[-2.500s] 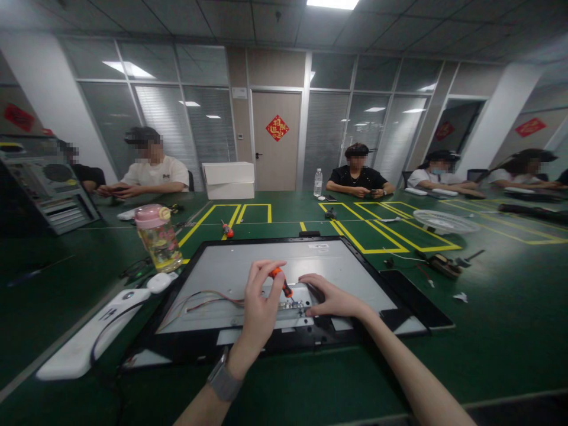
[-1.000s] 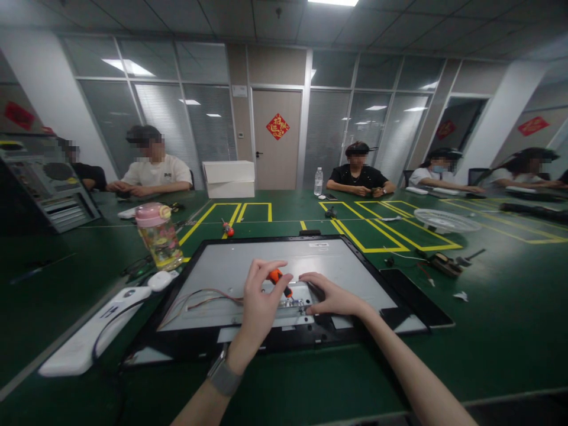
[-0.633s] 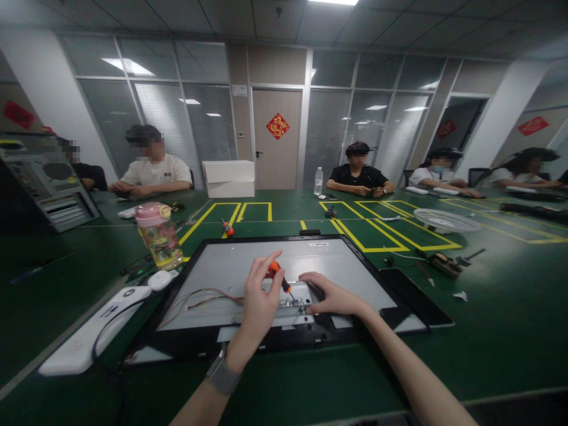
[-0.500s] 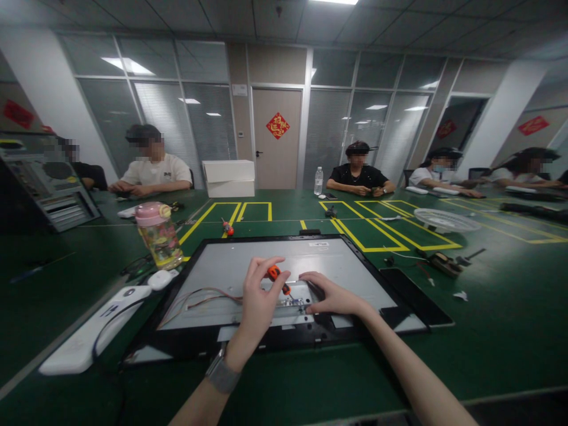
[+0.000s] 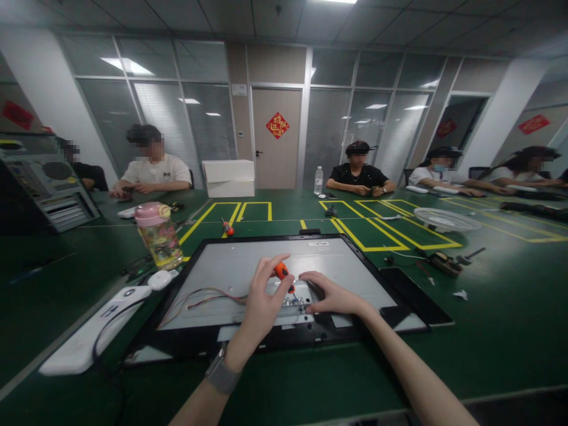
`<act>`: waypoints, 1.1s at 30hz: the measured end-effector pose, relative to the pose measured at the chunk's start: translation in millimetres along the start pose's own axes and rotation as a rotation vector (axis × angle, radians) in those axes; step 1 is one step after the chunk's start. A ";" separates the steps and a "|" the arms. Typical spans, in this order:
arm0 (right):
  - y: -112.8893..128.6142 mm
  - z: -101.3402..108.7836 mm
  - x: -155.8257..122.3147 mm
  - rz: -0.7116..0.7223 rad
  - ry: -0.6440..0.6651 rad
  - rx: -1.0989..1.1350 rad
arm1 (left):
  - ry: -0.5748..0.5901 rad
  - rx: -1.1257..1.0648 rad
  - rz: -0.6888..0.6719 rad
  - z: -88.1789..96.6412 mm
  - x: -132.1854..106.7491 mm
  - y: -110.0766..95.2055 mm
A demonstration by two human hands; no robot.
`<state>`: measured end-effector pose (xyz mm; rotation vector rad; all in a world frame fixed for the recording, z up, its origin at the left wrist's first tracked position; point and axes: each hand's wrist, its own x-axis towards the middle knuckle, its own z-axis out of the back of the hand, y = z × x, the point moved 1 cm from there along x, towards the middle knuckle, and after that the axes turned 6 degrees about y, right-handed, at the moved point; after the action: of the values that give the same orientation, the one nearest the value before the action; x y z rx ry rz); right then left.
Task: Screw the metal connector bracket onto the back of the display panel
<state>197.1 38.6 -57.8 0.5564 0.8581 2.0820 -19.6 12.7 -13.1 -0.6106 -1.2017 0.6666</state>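
My left hand (image 5: 262, 296) is closed around the orange handle of a screwdriver (image 5: 281, 271). The screwdriver is tilted, its shaft running down toward a small metal bracket (image 5: 303, 290) with a row of small parts along its near edge. On the right, my right hand (image 5: 331, 294) spans the bracket, fingertips at its far side and thumb near its close edge, holding it against the panel. Both lie over the grey back of a flat display panel (image 5: 213, 260) with a black frame. Thin coloured wires (image 5: 199, 294) run left from behind my left hand. The screwdriver's tip is too small to make out.
Left of the panel are a pink-lidded bottle (image 5: 157, 234) and a white power strip (image 5: 95, 331). A dark flat slab (image 5: 412, 293) lies at the panel's right, with tools (image 5: 444, 260) beyond. An open computer case (image 5: 44, 183) stands far left. Several people sit across the table.
My left hand and the screwdriver have shifted slightly right, and the screwdriver stands a little more upright. My right hand and the panel stay in place.
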 end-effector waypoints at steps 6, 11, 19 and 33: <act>-0.3 0.4 0.0 -0.017 0.005 -0.007 | -0.094 -0.152 0.068 10.8 6.5 0.0; 0.3 1.6 -0.7 -0.019 0.015 -0.010 | -0.257 -0.130 0.064 32.9 12.5 -1.5; 3.5 2.2 -0.9 -0.031 0.018 -0.010 | -0.266 0.172 -0.004 40.1 11.5 1.1; 2.3 1.9 -0.9 -0.029 0.022 -0.006 | -0.177 0.230 -0.044 29.8 8.2 2.5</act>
<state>197.6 37.6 -55.0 0.5159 0.8676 2.0675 -46.9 22.7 -2.3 -0.3367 -1.2765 0.8217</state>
